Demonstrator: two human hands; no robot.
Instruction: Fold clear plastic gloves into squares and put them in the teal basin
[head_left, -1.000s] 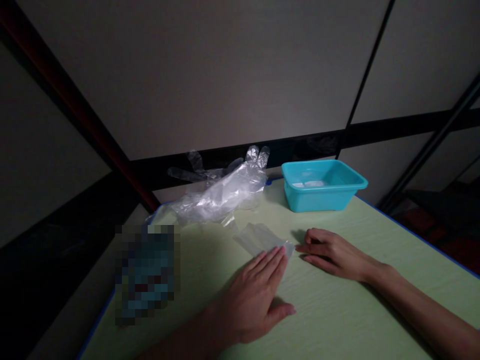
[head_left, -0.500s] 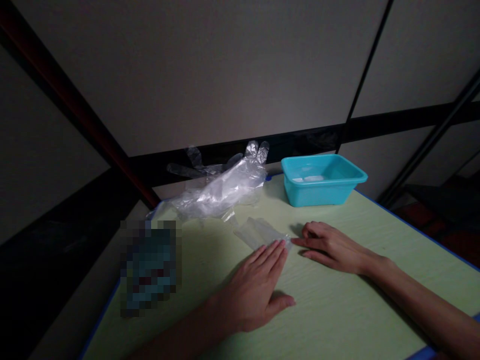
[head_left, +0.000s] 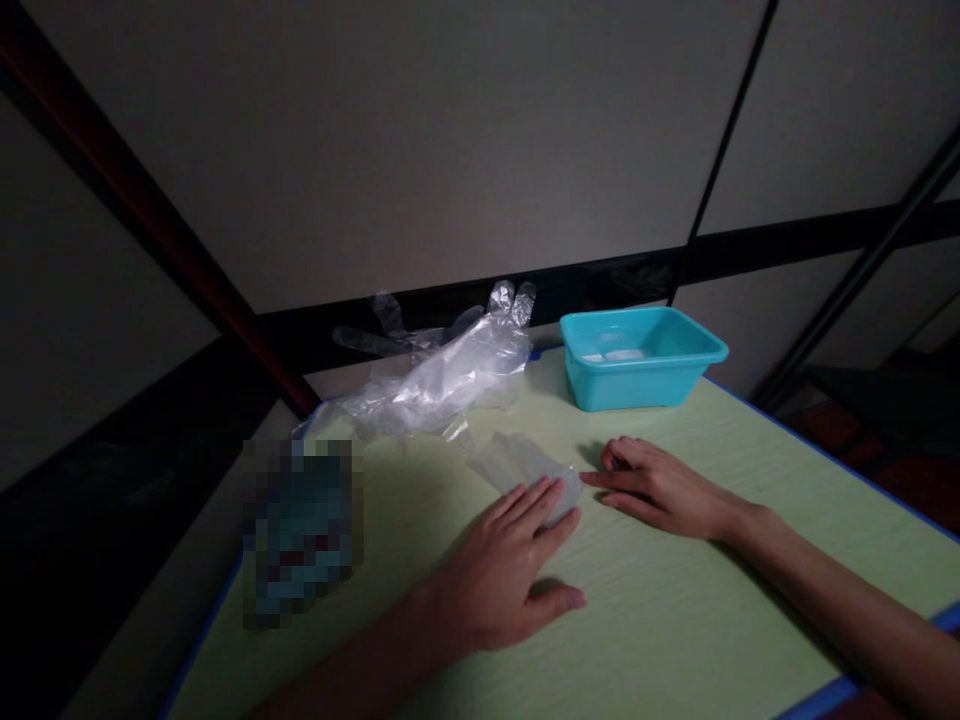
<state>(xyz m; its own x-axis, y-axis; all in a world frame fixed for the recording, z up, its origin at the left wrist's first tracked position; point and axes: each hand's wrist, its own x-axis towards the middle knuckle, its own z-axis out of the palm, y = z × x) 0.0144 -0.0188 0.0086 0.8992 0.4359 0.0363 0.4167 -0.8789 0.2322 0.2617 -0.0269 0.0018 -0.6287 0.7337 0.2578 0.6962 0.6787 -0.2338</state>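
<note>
A folded clear plastic glove (head_left: 517, 463) lies flat on the pale green table (head_left: 675, 620). My left hand (head_left: 501, 570) rests palm down with its fingers stretched out, the fingertips on the near edge of the folded glove. My right hand (head_left: 654, 487) lies beside it on the right, index finger pointing at the glove's right corner and the other fingers loosely curled. Neither hand grips anything.
A heap of loose clear plastic gloves (head_left: 442, 375) sits at the table's far left corner. A teal plastic tub (head_left: 639, 357) stands at the far edge. A blurred blue packet (head_left: 300, 530) lies at the left edge. Dark frame bars run behind the table.
My left hand has slid slightly forward so its fingertips overlap the folded glove more. The right hand has barely shifted. The view has tilted a little.
</note>
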